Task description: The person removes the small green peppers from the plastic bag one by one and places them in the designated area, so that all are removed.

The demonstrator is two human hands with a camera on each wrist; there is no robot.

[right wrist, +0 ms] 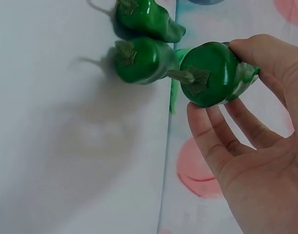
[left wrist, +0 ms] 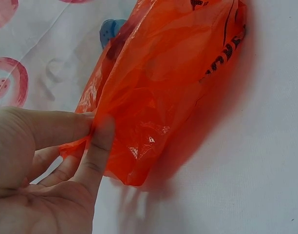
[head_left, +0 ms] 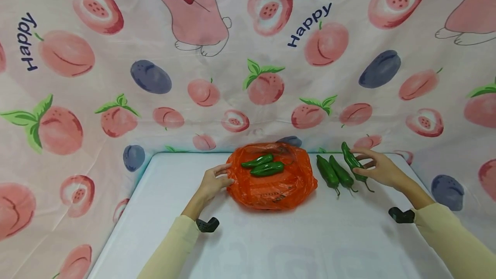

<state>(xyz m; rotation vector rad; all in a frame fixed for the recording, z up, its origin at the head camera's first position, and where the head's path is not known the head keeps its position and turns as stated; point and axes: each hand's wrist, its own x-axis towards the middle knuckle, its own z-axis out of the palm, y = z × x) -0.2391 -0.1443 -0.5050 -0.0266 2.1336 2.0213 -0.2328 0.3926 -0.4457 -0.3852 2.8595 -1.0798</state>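
Note:
My left hand (head_left: 211,182) pinches the left edge of an orange plastic bag (head_left: 267,193), thumb on one side of the film and fingers on the other, as the left wrist view shows. Two green chili peppers (head_left: 268,168) lie within the bag's opening. Over on the right, my right hand (head_left: 381,169) holds another green chili pepper (right wrist: 212,73) between thumb and fingertips, its stem end toward the wrist camera. Just left of it, two more green chili peppers (head_left: 327,172) lie side by side on the white table, stems toward me.
The white table (head_left: 248,244) ends at the back against a hanging cloth (head_left: 232,72) printed with peaches and plums. Black wrist cameras (head_left: 207,224) sit on both wrists.

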